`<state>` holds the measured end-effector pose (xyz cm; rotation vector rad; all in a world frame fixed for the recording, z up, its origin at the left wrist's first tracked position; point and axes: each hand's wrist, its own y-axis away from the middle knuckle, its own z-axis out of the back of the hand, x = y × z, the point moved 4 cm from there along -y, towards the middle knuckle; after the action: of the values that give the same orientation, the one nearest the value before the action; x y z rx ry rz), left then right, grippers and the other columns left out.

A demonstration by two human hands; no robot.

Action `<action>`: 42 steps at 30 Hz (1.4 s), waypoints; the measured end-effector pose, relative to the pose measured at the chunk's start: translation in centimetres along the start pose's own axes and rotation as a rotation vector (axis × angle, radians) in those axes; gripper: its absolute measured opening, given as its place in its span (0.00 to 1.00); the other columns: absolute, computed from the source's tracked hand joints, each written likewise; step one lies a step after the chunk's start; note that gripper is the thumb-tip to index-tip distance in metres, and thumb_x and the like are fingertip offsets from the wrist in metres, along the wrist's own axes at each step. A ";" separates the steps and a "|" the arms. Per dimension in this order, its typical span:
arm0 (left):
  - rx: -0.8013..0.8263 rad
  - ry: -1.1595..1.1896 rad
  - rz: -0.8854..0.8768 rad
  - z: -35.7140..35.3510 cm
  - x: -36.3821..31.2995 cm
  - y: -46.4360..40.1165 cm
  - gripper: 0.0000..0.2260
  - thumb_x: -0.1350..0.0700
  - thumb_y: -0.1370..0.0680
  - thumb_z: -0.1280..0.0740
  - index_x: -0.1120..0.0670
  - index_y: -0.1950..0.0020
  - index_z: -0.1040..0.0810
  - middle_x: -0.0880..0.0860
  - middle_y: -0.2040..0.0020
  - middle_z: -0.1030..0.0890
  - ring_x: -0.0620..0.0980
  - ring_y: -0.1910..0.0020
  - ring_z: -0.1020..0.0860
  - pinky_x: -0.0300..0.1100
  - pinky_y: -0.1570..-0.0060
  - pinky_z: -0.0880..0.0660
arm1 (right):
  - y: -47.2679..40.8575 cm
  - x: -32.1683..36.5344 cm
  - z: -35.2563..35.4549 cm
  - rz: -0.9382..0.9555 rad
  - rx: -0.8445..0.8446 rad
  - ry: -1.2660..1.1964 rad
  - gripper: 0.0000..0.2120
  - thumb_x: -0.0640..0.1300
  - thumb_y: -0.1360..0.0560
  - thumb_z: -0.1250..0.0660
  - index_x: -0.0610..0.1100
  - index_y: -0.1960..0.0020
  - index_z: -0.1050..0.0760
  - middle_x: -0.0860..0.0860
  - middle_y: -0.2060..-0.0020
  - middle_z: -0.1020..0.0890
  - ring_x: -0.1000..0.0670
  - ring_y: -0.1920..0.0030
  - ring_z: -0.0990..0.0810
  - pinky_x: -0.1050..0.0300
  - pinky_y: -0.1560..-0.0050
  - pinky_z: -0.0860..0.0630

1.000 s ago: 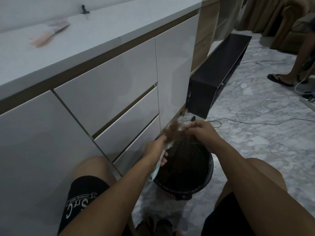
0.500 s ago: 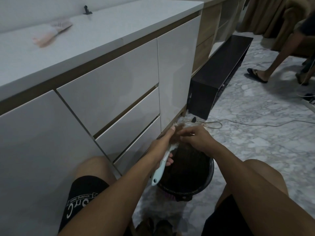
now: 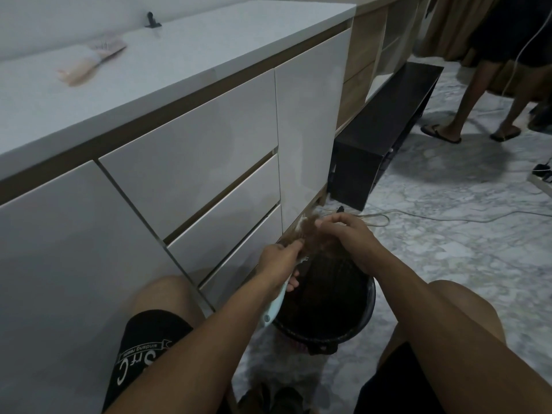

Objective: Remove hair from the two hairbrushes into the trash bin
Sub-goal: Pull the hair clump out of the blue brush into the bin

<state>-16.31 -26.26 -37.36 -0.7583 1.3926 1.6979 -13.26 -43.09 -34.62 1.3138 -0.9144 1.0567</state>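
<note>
A long white cabinet fills the left and centre of the frame, its flat drawer fronts reaching down to the marble floor. Its pale worktop runs along the upper left, and a pink hairbrush is seen lying on it, well back from the front edge and blurred. A low black shelf unit stands against the cabinet's far end at the upper right, with open floor to its right, where another person's legs in sandals are seen. A thin cable trails across the floor right of centre.

A round black trash bin is set on the floor between the seated person's knees, just beside the lowest drawer front; dark material lies inside it.

Over the bin's far rim a light blue hairbrush is gripped by the left hand, its handle end pointing down toward the bin's near left rim. The brush head is mostly hidden under a clump of brown hair. That clump is pinched by the fingertips of the right hand, directly above the bin's opening.
</note>
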 end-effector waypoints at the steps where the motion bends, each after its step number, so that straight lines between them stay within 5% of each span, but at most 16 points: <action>1: 0.018 -0.019 -0.017 -0.2 0.0 0.1 0.18 0.43 0.23 0.34 0.59 0.54 0.22 0.55 0.73 0.25 0.50 0.81 0.28 0.39 0.78 0.31 | -0.1 -0.1 0.0 -0.002 -0.030 0.018 0.16 0.49 0.31 0.24 0.40 0.49 0.22 0.44 0.57 0.14 0.45 0.56 0.15 0.48 0.52 0.18; 9: 0.070 -0.123 -0.150 -1.1 -0.7 1.1 0.16 0.42 0.23 0.34 0.54 0.61 0.28 0.54 0.72 0.24 0.49 0.81 0.28 0.37 0.81 0.33 | -0.3 -0.6 0.4 -0.048 -0.046 0.130 0.14 0.43 0.34 0.30 0.44 0.50 0.18 0.45 0.55 0.14 0.45 0.51 0.16 0.47 0.46 0.19; 13: 0.097 -0.114 -0.185 -1.1 -0.9 1.5 0.20 0.41 0.23 0.35 0.58 0.56 0.24 0.54 0.71 0.23 0.50 0.80 0.26 0.39 0.79 0.30 | -0.3 -0.3 0.7 -0.013 -0.120 0.165 0.11 0.37 0.31 0.30 0.41 0.49 0.18 0.45 0.55 0.15 0.47 0.53 0.16 0.55 0.55 0.20; 17: 0.166 -0.014 -0.042 -1.0 -1.0 1.8 0.29 0.33 0.27 0.36 0.60 0.49 0.19 0.57 0.70 0.22 0.53 0.76 0.23 0.39 0.75 0.26 | 0.0 -0.2 0.7 0.027 -0.111 0.174 0.10 0.36 0.29 0.30 0.41 0.48 0.18 0.47 0.57 0.16 0.50 0.56 0.17 0.61 0.61 0.23; 21: 0.186 -0.003 0.038 -0.8 -0.9 1.5 0.30 0.29 0.30 0.35 0.56 0.49 0.19 0.59 0.66 0.20 0.56 0.72 0.19 0.41 0.72 0.23 | -0.2 -0.3 0.2 0.062 0.031 0.209 0.13 0.40 0.30 0.28 0.47 0.46 0.18 0.50 0.51 0.15 0.50 0.51 0.16 0.56 0.51 0.20; 26: 0.034 -0.029 -0.022 -0.4 -0.6 0.3 0.26 0.35 0.28 0.33 0.58 0.52 0.18 0.54 0.73 0.23 0.51 0.79 0.24 0.37 0.77 0.29 | -0.3 -0.5 -0.2 0.037 0.116 0.240 0.26 0.45 0.33 0.27 0.52 0.36 0.23 0.50 0.44 0.16 0.48 0.48 0.16 0.46 0.43 0.20; 30: -0.081 -0.041 -0.064 0.4 -0.7 -0.3 0.23 0.38 0.26 0.32 0.59 0.60 0.19 0.54 0.75 0.23 0.50 0.82 0.27 0.35 0.81 0.34 | 0.0 -0.3 0.4 0.039 0.001 0.350 0.13 0.40 0.26 0.28 0.45 0.42 0.19 0.49 0.50 0.16 0.53 0.53 0.17 0.65 0.58 0.23; 33: -0.127 -0.078 -0.077 1.2 -0.6 -0.8 0.22 0.38 0.26 0.32 0.59 0.61 0.19 0.55 0.72 0.22 0.50 0.82 0.27 0.35 0.80 0.34 | 0.0 0.0 1.1 0.053 -0.075 0.364 0.02 0.39 0.26 0.28 0.42 0.53 0.18 0.49 0.61 0.17 0.53 0.62 0.18 0.68 0.68 0.25; 38: -0.216 -0.185 -0.111 2.1 -0.4 -1.3 0.23 0.37 0.26 0.33 0.57 0.56 0.17 0.57 0.61 0.16 0.52 0.78 0.23 0.35 0.79 0.32 | -0.5 0.1 2.2 0.078 -0.213 0.464 0.06 0.40 0.27 0.27 0.48 0.62 0.20 0.47 0.61 0.16 0.47 0.57 0.17 0.57 0.60 0.23; 42: -0.183 -0.219 -0.123 1.8 -0.7 -1.3 0.23 0.35 0.27 0.33 0.56 0.57 0.17 0.56 0.63 0.16 0.53 0.78 0.22 0.38 0.74 0.28 | -0.2 0.4 2.0 0.040 -0.112 0.362 0.06 0.35 0.29 0.28 0.44 0.55 0.19 0.48 0.57 0.16 0.47 0.52 0.17 0.56 0.54 0.20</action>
<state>-14.78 -24.58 -37.02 -0.7184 1.0323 1.7689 -12.86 -45.07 -34.19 0.9742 -0.7164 1.2082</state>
